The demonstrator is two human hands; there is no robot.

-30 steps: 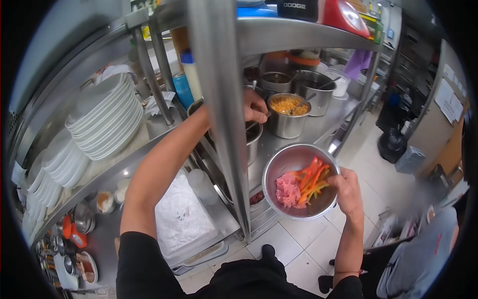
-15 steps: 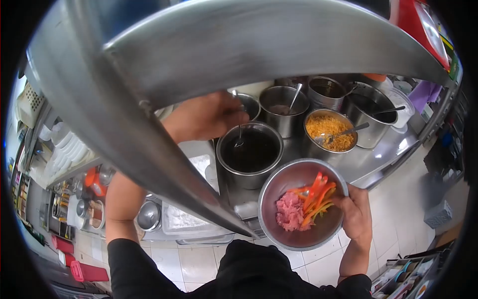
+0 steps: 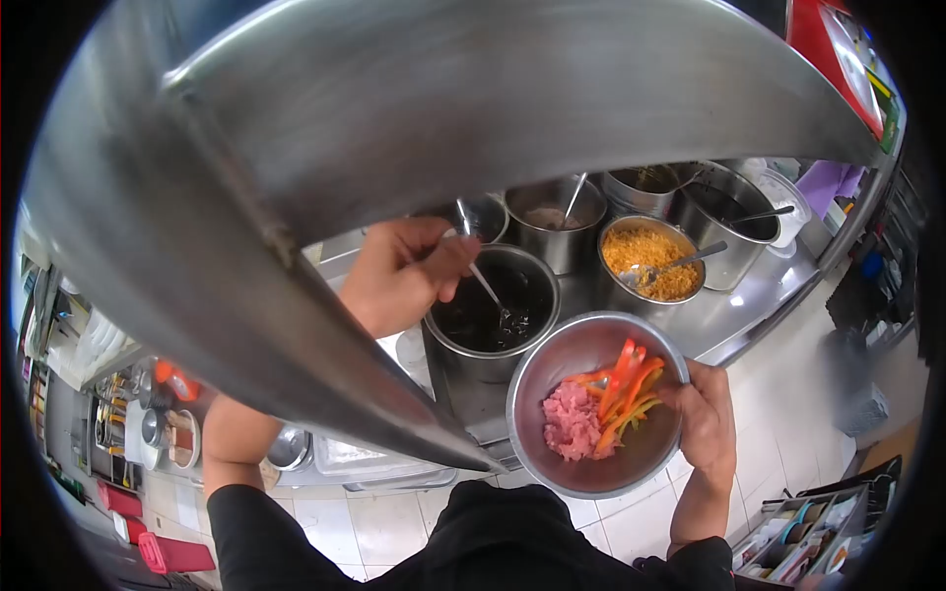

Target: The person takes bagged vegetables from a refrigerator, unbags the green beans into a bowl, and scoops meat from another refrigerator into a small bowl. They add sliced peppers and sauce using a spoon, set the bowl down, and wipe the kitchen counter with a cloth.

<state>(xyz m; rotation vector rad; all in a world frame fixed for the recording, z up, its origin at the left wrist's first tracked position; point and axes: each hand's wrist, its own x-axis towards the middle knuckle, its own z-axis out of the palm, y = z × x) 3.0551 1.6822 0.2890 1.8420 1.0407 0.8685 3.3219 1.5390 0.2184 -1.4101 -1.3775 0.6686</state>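
My left hand [image 3: 412, 274] pinches the handle of a spoon [image 3: 485, 286], whose lower end dips into dark liquid in a round metal pot [image 3: 440, 333]. With fingers closed on its right rim, my right hand [image 3: 707, 414] holds a metal mixing bowl [image 3: 532, 433] low in front of me. Inside the bowl lie pink raw minced meat [image 3: 577, 421] and, beside it, red, orange and yellow-green pepper strips [image 3: 625, 389]. Close to the bowl's far side stands a metal container of golden crumbly bits [image 3: 645, 246] with a spoon resting in it.
More metal pots with spoons stand behind, including one with dark contents [image 3: 734, 214] at the right. A broad steel bar [image 3: 552, 108] crosses above the counter, and a slanted steel post [image 3: 325, 325] passes in front of my left arm. White floor tiles [image 3: 778, 394] show at right.
My left hand has shifted slightly, and the spoon now slants down to the right into the dark liquid. The right hand and bowl have barely moved.
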